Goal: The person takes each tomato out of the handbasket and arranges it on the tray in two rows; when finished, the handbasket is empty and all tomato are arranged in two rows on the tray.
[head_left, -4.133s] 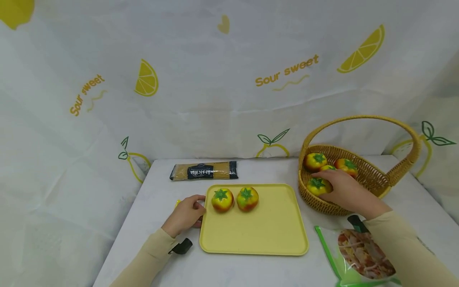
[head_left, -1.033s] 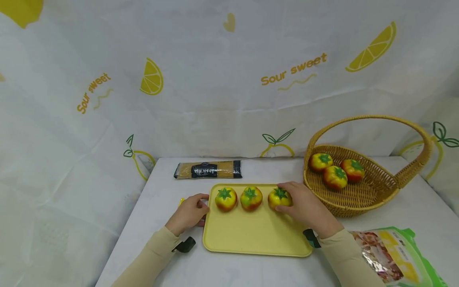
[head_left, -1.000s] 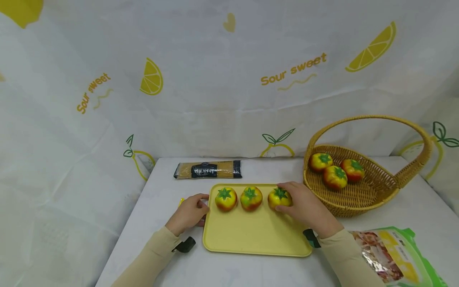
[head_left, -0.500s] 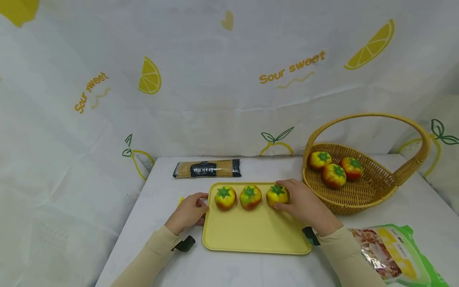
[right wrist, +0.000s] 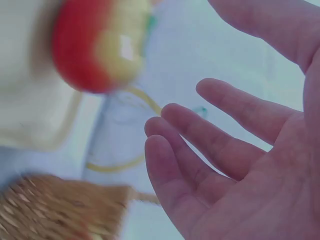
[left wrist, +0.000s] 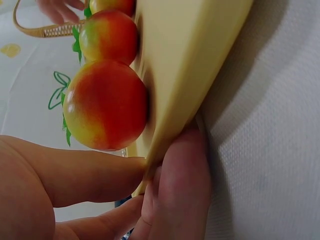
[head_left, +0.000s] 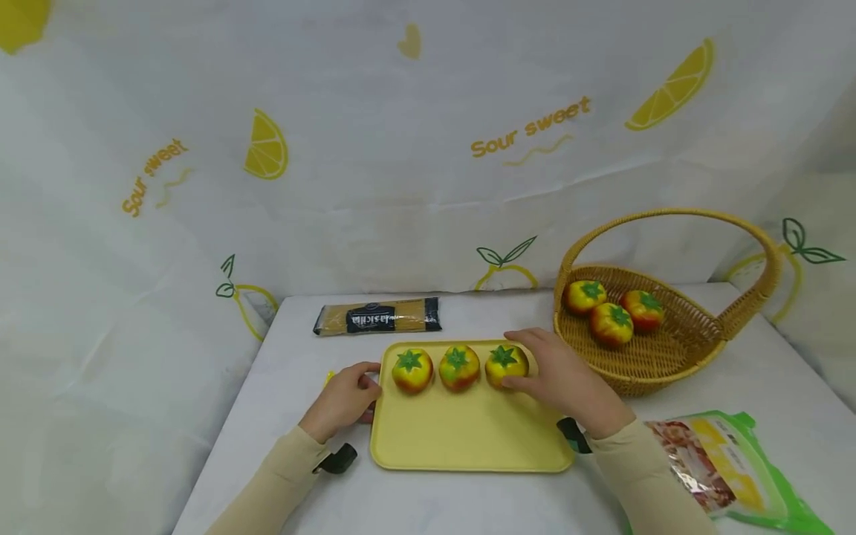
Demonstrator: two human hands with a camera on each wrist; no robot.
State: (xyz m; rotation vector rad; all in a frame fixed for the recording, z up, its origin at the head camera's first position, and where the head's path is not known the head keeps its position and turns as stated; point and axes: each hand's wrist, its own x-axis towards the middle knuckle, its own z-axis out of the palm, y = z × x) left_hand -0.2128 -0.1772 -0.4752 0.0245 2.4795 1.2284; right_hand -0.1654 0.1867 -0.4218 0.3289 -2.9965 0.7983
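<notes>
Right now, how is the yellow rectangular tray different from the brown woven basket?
The yellow rectangular tray is smooth and shallow; the brown woven basket is rough-textured and deeper. The tray has only a low rim, while the basket has a tall arched handle. The left hand grips the tray's edge; the basket is not held. Both contain three red-and-yellow fruits with green tops.

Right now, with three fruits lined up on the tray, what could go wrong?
The left hand pinches the left edge of the tray; lifting there could tilt it and set the round fruits rolling. The right hand is close beside the rightmost fruit, so it might knock that one.
</notes>
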